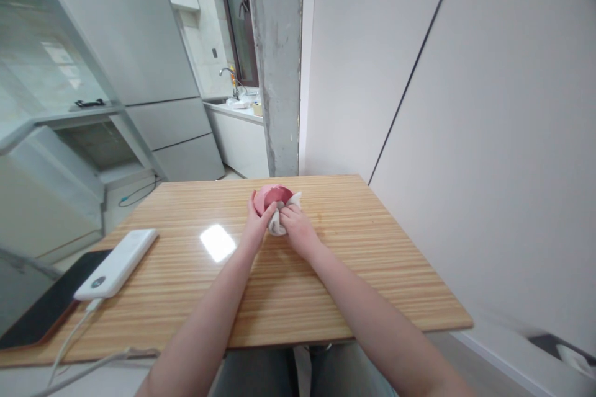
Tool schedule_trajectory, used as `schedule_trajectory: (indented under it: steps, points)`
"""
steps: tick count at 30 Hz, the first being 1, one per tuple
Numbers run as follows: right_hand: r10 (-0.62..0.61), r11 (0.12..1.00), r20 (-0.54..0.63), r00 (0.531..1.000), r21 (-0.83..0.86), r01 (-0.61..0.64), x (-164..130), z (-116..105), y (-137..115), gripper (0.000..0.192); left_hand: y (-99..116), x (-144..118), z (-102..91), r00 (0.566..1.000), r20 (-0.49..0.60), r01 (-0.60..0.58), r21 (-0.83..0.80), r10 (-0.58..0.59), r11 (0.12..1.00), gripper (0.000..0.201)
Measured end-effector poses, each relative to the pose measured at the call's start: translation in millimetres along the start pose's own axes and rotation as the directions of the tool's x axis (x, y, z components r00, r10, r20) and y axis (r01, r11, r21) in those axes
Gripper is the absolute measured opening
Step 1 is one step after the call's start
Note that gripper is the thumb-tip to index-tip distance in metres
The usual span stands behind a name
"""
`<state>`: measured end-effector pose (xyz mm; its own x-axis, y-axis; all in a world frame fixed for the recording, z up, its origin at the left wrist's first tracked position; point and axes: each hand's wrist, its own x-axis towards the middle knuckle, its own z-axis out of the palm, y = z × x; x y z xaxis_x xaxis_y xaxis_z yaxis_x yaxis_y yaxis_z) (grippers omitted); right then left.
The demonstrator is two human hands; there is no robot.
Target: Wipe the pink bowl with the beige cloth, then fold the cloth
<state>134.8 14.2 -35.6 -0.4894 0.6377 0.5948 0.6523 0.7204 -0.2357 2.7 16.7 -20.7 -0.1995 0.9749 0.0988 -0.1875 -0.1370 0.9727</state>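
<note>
A pink bowl (264, 196) is tilted on its side near the far middle of the wooden table (354, 217), its opening turned partly toward me. My left hand (258, 214) grips the bowl's left side, thumb over the near rim. A white cloth (276, 224) is bunched at the rim, with one corner sticking up on the right. My right hand (298, 226) is closed on this cloth and presses it against the bowl; some of its fingertips are hidden in the folds.
On the table's left lie a white power bank (118, 265) with a cable (69, 338) and a dark flat board (51, 304). A pale wall panel (442, 136) stands along the right. Behind are a fridge (125, 43), a concrete pillar (279, 62) and a sink tap (228, 71).
</note>
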Motion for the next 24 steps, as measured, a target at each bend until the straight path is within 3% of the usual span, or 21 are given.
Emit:
schedule_trajectory:
  steps: [5,8,9,11,13,14,17,19,24]
  points:
    - [-0.083,0.987,-0.016,0.996,0.137,0.084,0,-4,-2,0.017,3,6,-8.3,0.986,-0.121,-0.098,0.158,0.118,0.983,0.063]
    - [-0.055,0.967,-0.167,0.984,0.237,0.094,-3,-12,-4,0.024,-1,16,-18.0,0.987,-0.138,-0.058,0.151,0.079,0.987,0.051]
    - [0.011,0.962,-0.264,0.965,0.265,0.061,-4,-15,-3,0.027,-3,18,-20.1,0.989,-0.140,-0.029,0.130,0.047,0.991,0.046]
    - [0.190,0.949,-0.451,0.872,0.312,-0.046,-5,-20,0,0.035,-7,20,-21.8,0.989,-0.149,0.005,0.100,0.009,0.995,0.039]
    - [0.300,0.936,-0.524,0.797,0.324,-0.140,-6,-22,4,0.045,-10,20,-20.7,0.989,-0.146,0.007,0.093,0.006,0.996,0.036]
    - [0.313,0.936,-0.510,0.801,0.311,-0.168,-6,-22,6,0.049,-11,19,-19.4,0.992,-0.130,0.004,0.092,0.008,0.996,0.036]
    - [0.232,0.960,-0.330,0.915,0.231,-0.160,-5,-18,9,0.057,-11,16,-14.3,0.997,-0.082,0.000,0.069,0.006,0.998,0.036]
    - [0.185,0.969,-0.209,0.960,0.201,-0.143,-5,-14,10,0.060,-9,15,-11.4,0.996,-0.084,0.016,0.029,-0.014,0.999,0.036]
    - [0.168,0.957,-0.123,0.978,0.257,-0.132,-5,-7,0,0.066,-4,16,-10.5,0.979,-0.182,0.071,-0.128,-0.094,0.989,0.037]
